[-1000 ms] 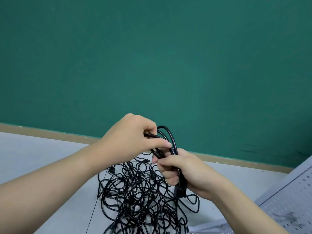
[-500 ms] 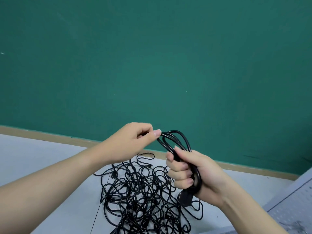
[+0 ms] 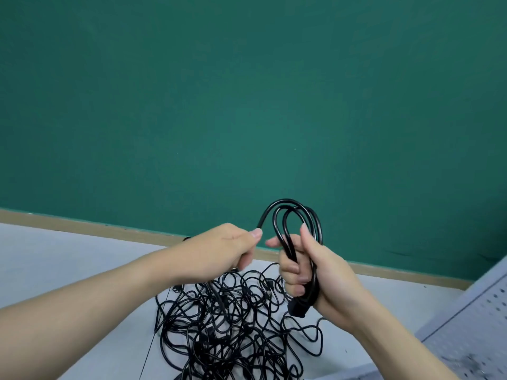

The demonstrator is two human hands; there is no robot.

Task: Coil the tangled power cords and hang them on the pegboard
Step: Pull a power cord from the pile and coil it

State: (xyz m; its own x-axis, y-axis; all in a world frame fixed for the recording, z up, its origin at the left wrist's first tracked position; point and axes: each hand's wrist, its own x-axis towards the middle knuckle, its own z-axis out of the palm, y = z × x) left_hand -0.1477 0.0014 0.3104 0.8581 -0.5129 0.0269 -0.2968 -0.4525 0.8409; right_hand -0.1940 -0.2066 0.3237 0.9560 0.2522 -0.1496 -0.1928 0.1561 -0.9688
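Note:
My right hand (image 3: 312, 272) grips a small coil of black power cord (image 3: 299, 212); its loops arch above my fist and a black plug (image 3: 299, 308) hangs below it. My left hand (image 3: 227, 248) pinches the free run of the same cord just left of the coil, and the strand leads down from it into the tangle. A pile of tangled black cords (image 3: 233, 330) lies on the pale floor beneath both hands. A grey pegboard (image 3: 472, 325) shows at the lower right edge, partly cut off.
A green wall (image 3: 247, 105) with a tan baseboard (image 3: 82, 226) stands behind the pile. Pale grey floor (image 3: 55, 256) spreads to the left. The pegboard's perforated panel slopes along the right side.
Both hands have risen and drawn slightly apart. The coil's loops stand taller above my right fist, and my left hand has slid leftward along the cord.

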